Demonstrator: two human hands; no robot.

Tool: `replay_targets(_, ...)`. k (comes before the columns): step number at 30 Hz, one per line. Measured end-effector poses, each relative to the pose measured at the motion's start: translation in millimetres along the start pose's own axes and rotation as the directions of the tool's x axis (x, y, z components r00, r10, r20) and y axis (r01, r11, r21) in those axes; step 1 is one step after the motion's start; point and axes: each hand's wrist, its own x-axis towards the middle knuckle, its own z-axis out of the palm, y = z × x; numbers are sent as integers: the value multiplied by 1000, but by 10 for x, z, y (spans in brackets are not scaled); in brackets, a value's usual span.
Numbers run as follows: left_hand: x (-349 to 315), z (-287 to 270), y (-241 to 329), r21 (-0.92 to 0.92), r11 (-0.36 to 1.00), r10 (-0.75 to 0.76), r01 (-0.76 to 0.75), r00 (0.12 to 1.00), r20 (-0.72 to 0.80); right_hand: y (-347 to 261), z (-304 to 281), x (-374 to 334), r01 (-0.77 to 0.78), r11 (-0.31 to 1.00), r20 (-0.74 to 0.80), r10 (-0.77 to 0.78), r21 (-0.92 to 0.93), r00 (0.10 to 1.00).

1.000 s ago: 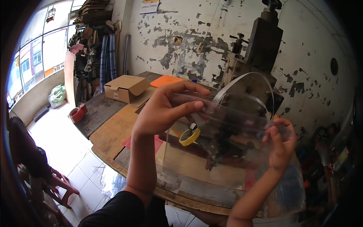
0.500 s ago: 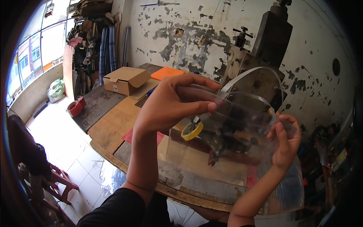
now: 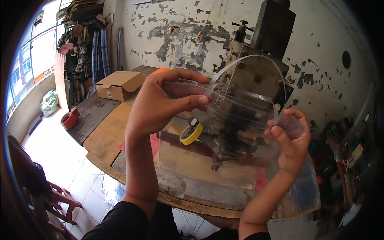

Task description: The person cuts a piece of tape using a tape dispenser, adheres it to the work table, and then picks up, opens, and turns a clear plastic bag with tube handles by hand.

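Between my hands hangs a clear plastic bag (image 3: 236, 160), upright above the workbench. My left hand (image 3: 164, 100) pinches its top edge at the left, thumb in front and fingers behind. At the right end of the same edge, my right hand (image 3: 294, 140) grips the plastic between thumb and fingers. A clear, whitish strip (image 3: 256, 56) arches up from the top edge like a handle. Through the bag shows a yellow ring-shaped piece (image 3: 191, 134), like a tape roll, with a dark metal part at its top.
Behind the bag stands a dark metal press (image 3: 256, 76) on the wooden workbench (image 3: 106, 136). A cardboard box (image 3: 120, 86) and a red tape roll (image 3: 71, 119) lie to the left. More clear plastic (image 3: 306, 188) hangs over the right edge. A red stool (image 3: 64, 200) stands on the floor.
The view has shifted, so most things appear further left and higher. The bag's top edge is drawn out straighter between my hands. Both hands keep their hold.
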Motion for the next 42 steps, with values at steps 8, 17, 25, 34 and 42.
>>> replay_targets(8, 29, 4, -91, -56, 998, 33, -34, 999, -20, -22, 78, 10, 73, 991, -62, -80, -110, 995)
replay_targets(17, 15, 16, -69, -4, 999, 38, -38, 999, -11, -34, 79, 9, 46, 992, -71, -55, -118, 996)
replay_targets(25, 26, 4, -62, 74, 997, 24, -21, 999, -40, -11, 63, 8, 6, 996, -67, -12, -91, 998)
replay_targets(34, 28, 4, -43, 92, 996, 9, -5, 999, -49, -6, 89, 3, -10, 995, -117, -2, -102, 993)
replay_targets(42, 22, 10, -49, 66, 998, -6, 9, 999, -43, 14, 66, 13, -5, 995, -120, -8, -104, 993)
